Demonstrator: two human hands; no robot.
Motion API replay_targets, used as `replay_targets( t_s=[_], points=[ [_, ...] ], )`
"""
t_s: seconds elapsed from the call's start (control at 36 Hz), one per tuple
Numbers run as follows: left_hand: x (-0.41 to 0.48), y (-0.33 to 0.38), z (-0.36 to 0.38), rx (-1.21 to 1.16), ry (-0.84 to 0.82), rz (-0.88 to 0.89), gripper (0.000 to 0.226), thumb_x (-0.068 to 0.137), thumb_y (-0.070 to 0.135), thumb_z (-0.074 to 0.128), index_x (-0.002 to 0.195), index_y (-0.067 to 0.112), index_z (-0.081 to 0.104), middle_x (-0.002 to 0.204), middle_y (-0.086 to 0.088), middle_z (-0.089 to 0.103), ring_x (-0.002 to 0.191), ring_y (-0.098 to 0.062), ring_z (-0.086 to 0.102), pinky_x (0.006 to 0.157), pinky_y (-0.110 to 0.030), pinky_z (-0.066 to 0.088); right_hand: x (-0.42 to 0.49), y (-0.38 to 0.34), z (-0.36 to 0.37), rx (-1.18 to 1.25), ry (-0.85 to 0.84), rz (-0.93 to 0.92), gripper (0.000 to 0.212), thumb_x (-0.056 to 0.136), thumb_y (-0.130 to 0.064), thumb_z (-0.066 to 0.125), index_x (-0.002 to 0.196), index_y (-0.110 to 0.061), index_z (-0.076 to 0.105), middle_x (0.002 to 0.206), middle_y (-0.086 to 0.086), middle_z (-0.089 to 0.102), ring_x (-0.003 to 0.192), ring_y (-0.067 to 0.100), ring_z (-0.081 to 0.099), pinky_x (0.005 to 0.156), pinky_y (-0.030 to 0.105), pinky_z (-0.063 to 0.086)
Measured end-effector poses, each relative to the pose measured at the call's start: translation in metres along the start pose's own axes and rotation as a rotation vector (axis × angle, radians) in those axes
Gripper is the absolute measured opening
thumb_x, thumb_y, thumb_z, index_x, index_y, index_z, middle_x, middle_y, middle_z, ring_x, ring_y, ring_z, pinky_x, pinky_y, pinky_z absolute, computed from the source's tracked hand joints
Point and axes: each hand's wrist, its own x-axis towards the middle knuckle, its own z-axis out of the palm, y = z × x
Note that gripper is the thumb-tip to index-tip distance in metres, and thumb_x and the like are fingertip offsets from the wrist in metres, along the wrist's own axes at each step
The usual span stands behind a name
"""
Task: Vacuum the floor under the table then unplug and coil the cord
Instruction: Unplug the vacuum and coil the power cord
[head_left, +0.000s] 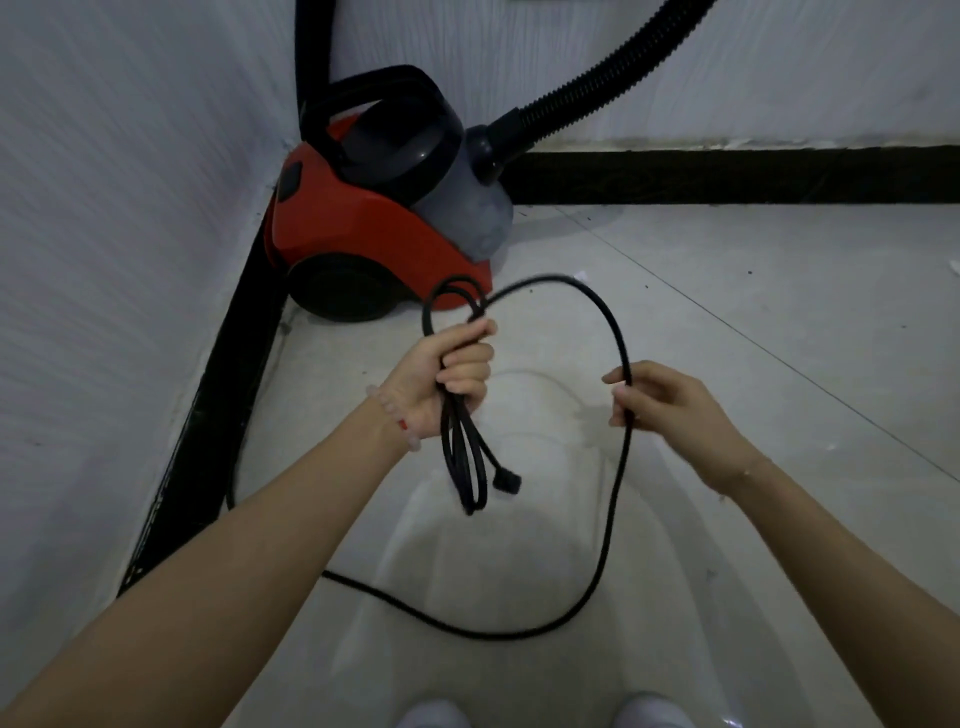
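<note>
A red and black canister vacuum (363, 218) stands in the corner of the room, its ribbed black hose (597, 88) rising to the upper right. My left hand (452, 374) grips a small bundle of loops of the black cord (615, 332), and the plug (503, 480) dangles below the fist. From that fist the cord arcs up and over to my right hand (665, 402), which pinches it between thumb and fingers. Below my right hand the cord drops to the floor and trails left under my left forearm.
White walls with a black baseboard (727, 174) meet in the corner behind the vacuum. The floor is pale glossy tile (727, 312). The tips of my white shoes (434, 714) show at the bottom edge.
</note>
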Motion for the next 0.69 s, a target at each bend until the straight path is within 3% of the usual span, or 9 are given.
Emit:
replay_targets(
  t_s=[0.06,0.14,0.19,0.25,0.33,0.39,0.47,0.58,0.69],
  points=[
    [0.001,0.003,-0.001,-0.126,-0.016,0.078,0.011,0.078,0.007,0.068,0.085,0.007,0.060,0.042,0.001,0.043,0.032,-0.005,0.028,0.032,-0.017,0.039,-0.004,0.007,0.012,0.007,-0.029,0.016,0.027,0.097,-0.004,0.048,0.121,-0.010,0.059,0.079,0.008,0.061,0.064,0.013,0.062,0.069,0.022,0.057],
    [0.006,0.001,0.003,-0.082,0.246,0.238,0.004,0.085,0.011,0.055,0.084,0.008,0.057,0.047,0.003,0.042,0.035,-0.004,0.040,0.038,-0.014,0.042,-0.006,0.015,0.027,-0.123,0.026,-0.057,0.039,0.102,-0.012,0.038,0.135,-0.031,0.044,0.080,0.001,0.060,0.053,0.005,0.050,0.057,0.015,0.046],
    [0.009,-0.004,0.006,-0.011,0.395,0.320,0.015,0.092,0.015,0.049,0.079,0.010,0.055,0.058,0.000,0.050,0.051,-0.009,0.052,0.058,-0.018,0.054,-0.007,0.017,0.035,-0.243,0.028,-0.114,0.042,0.103,-0.014,0.034,0.137,-0.038,0.038,0.075,-0.002,0.058,0.050,0.002,0.044,0.054,0.013,0.039],
    [0.012,-0.008,0.007,0.139,0.487,0.343,0.020,0.093,0.019,0.048,0.075,0.014,0.055,0.081,-0.005,0.061,0.084,-0.020,0.061,0.090,-0.034,0.052,-0.008,0.014,0.043,-0.333,-0.053,-0.138,0.041,0.102,-0.013,0.035,0.131,-0.042,0.041,0.068,-0.005,0.055,0.049,0.000,0.045,0.054,0.010,0.037],
    [0.014,-0.008,0.006,0.267,0.568,0.297,0.022,0.094,0.026,0.049,0.073,0.020,0.053,0.120,-0.009,0.060,0.122,-0.029,0.050,0.105,-0.044,0.038,-0.016,0.009,0.059,-0.484,-0.202,-0.121,0.039,0.099,-0.009,0.037,0.088,-0.040,0.057,0.062,-0.005,0.053,0.048,0.001,0.044,0.053,0.012,0.035],
    [0.014,-0.008,0.005,0.266,0.534,0.255,0.020,0.094,0.027,0.049,0.075,0.020,0.051,0.131,-0.012,0.056,0.123,-0.031,0.051,0.104,-0.049,0.040,-0.020,0.009,0.065,-0.550,-0.245,-0.091,0.035,0.097,-0.009,0.039,0.069,-0.021,0.056,0.069,0.002,0.061,0.048,0.003,0.042,0.052,0.016,0.034],
    [0.013,-0.015,0.008,0.215,0.400,0.183,0.011,0.092,0.027,0.051,0.087,0.023,0.043,0.122,-0.012,0.064,0.108,-0.028,0.064,0.094,-0.054,0.046,-0.021,0.010,0.066,-0.497,-0.246,-0.018,0.038,0.099,-0.017,0.044,0.061,-0.014,0.051,0.075,0.007,0.066,0.048,0.004,0.041,0.051,0.015,0.033],
    [0.014,-0.022,0.012,0.234,0.387,0.146,0.022,0.091,0.028,0.054,0.070,0.026,0.049,0.099,-0.004,0.069,0.070,-0.010,0.060,0.070,-0.027,0.051,-0.022,0.007,0.065,-0.352,-0.278,-0.012,0.032,0.099,-0.022,0.046,0.092,0.003,0.064,0.060,-0.005,0.049,0.047,0.003,0.039,0.057,0.019,0.035],
    [0.015,-0.021,0.013,0.298,0.424,0.204,0.026,0.088,0.025,0.058,0.063,0.027,0.055,0.071,0.006,0.058,0.051,-0.004,0.050,0.051,-0.018,0.042,-0.025,0.005,0.068,-0.094,-0.324,0.014,0.031,0.101,-0.013,0.043,0.121,-0.020,0.065,0.062,0.000,0.048,0.048,0.008,0.032,0.049,0.017,0.032]
  ],
)
